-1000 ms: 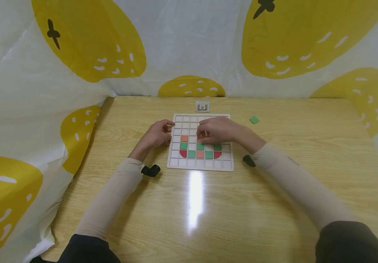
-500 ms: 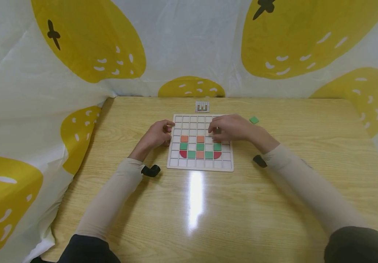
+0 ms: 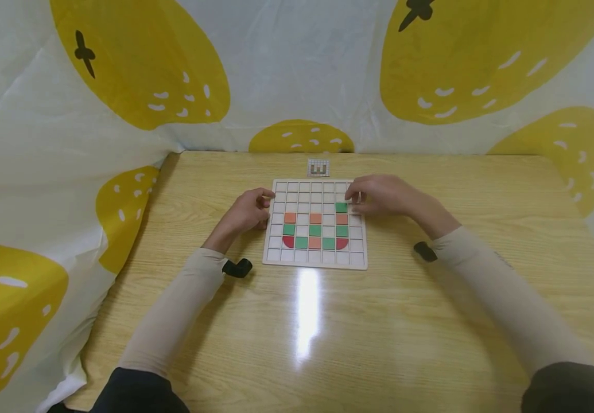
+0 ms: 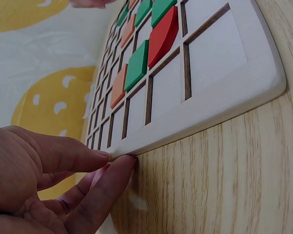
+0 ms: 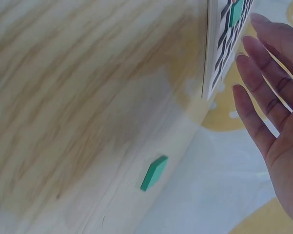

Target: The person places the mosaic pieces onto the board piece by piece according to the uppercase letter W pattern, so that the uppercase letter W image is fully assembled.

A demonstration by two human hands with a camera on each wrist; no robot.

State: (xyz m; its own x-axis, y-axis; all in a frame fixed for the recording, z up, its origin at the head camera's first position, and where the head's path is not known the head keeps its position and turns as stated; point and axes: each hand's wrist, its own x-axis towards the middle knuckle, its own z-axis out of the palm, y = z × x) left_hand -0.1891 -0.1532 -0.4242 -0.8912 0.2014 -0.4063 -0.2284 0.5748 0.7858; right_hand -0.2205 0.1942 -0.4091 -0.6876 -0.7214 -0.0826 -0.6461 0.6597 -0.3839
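A white gridded board (image 3: 302, 257) lies flat on the table, with green, orange and red tiles in several of its cells. My left hand (image 3: 249, 210) rests at the board's left edge; its fingertips touch the rim in the left wrist view. Just off the board's upper right side hovers my right hand (image 3: 379, 194), fingers spread and nothing between them. The green tile (image 3: 341, 207) nearest it sits in a cell above an orange tile (image 3: 341, 219). Another green tile (image 3: 399, 189) lies loose on the table, right of the board.
A small pattern card (image 3: 318, 167) stands or lies behind the board; I cannot tell which. Patterned white and yellow cloth (image 3: 302, 69) hangs along the table's back and left. The wooden table (image 3: 235, 344) stretches toward me and to the right.
My right hand has moved right from the board's middle, leaving a green tile in the right-hand column of tiles and uncovering the orange one below it. My left hand has stayed put.
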